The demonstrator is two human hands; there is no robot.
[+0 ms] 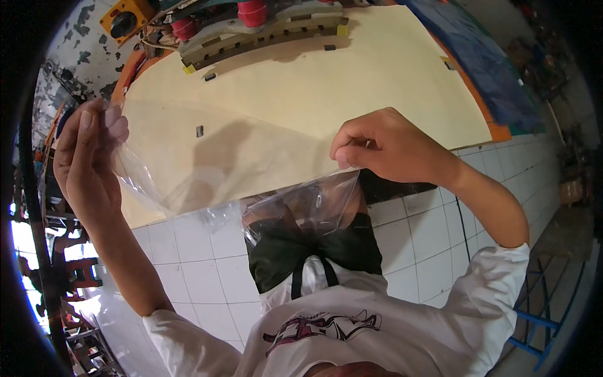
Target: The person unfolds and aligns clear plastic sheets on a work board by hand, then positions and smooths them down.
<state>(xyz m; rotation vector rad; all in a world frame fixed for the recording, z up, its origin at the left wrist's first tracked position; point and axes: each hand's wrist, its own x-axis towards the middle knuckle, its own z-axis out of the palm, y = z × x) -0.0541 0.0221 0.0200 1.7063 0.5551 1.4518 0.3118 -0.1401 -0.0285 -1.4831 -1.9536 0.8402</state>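
A clear plastic sheet, perhaps a bag, stretches between my two hands above the cream-coloured board. My left hand pinches one corner at the board's left edge, its fingers closed on the film. At the other end, my right hand grips the plastic between thumb and curled fingers near the board's front edge. The lower part of the film hangs in folds over the board's edge and in front of my lap. Whether the plastic has one layer or two, I cannot tell.
Across the back of the cream-coloured board stands a machine bar with red fittings. Small dark pieces lie on the board, one a dark block. A yellow control box is at back left, blue plastic at right, white floor tiles below.
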